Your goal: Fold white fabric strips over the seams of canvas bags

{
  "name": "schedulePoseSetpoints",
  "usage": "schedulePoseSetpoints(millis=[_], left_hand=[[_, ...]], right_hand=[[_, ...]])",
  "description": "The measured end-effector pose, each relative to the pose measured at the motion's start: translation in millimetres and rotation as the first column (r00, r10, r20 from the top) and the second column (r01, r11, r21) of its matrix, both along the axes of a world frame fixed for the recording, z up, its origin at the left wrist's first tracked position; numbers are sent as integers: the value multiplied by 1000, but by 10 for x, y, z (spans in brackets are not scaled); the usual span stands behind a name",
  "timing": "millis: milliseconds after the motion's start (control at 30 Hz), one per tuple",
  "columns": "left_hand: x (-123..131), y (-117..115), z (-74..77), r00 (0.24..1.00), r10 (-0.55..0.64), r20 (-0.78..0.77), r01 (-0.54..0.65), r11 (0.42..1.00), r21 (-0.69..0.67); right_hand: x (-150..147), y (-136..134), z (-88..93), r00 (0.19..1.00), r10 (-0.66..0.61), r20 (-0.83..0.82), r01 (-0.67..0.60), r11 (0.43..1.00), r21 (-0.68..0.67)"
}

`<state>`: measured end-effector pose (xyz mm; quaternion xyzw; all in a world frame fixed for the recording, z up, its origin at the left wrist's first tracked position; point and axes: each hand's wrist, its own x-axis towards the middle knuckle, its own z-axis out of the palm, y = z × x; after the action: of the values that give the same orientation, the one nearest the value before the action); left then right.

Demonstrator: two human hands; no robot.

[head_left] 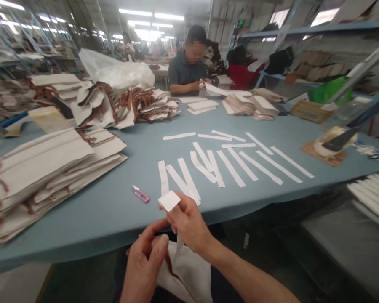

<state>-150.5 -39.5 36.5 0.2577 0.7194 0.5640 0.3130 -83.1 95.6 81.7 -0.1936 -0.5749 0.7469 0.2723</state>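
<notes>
Between the thumb and fingers of my right hand (189, 221) is a white strip (169, 201), its broad end turned up and its tail hanging toward my lap. My left hand (147, 256) is lower and to the left, its thumb and forefinger closed at the brown edge of a cream fabric piece (189, 269) that lies over my lap. My left fingertips are close beneath the right hand. Many white strips (230, 168) lie spread on the blue-green table (113, 214) beyond my hands. Pink thread snips (141, 194) rest left of them.
Stacked cream fabric (44, 172) covers the table's left side, with brown-edged bundles (145, 103) and a plastic bag (120, 73) behind. A person (191, 63) works across the table near fabric stacks (249, 104). A tape roll (333, 141) sits at right by a slanted metal bar.
</notes>
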Motion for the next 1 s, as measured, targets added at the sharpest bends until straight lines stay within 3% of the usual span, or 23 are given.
schedulePoseSetpoints(millis=[100, 200, 500, 667, 733, 867, 1000], left_hand=[[100, -47, 20, 999, 49, 4, -49, 999, -16], [106, -95, 0, 1000, 5, 0, -5, 999, -38], [142, -132, -135, 973, -110, -203, 114, 994, 7], [175, -234, -218, 969, -83, -234, 83, 997, -9], [200, -300, -236, 982, -22, -185, 22, 1000, -4], [198, -477, -250, 956, 267, -122, -273, 961, -32], [131, -715, -353, 932, 325, -160, -346, 929, -130]], right_hand=[[-23, -132, -32, 997, -75, 2, 75, 997, -25], [-63, -217, -8, 995, -95, -9, 94, 993, -75], [-153, -170, 160, 1000, -19, 4, 20, 994, -110], [-213, -167, 146, 1000, 3, 20, -1, 994, -113], [-223, -192, 126, 999, 38, 25, -35, 994, -107], [-162, -210, 9, 987, 158, 32, -156, 986, -59], [13, -250, -380, 942, 284, 178, -281, 959, -42]])
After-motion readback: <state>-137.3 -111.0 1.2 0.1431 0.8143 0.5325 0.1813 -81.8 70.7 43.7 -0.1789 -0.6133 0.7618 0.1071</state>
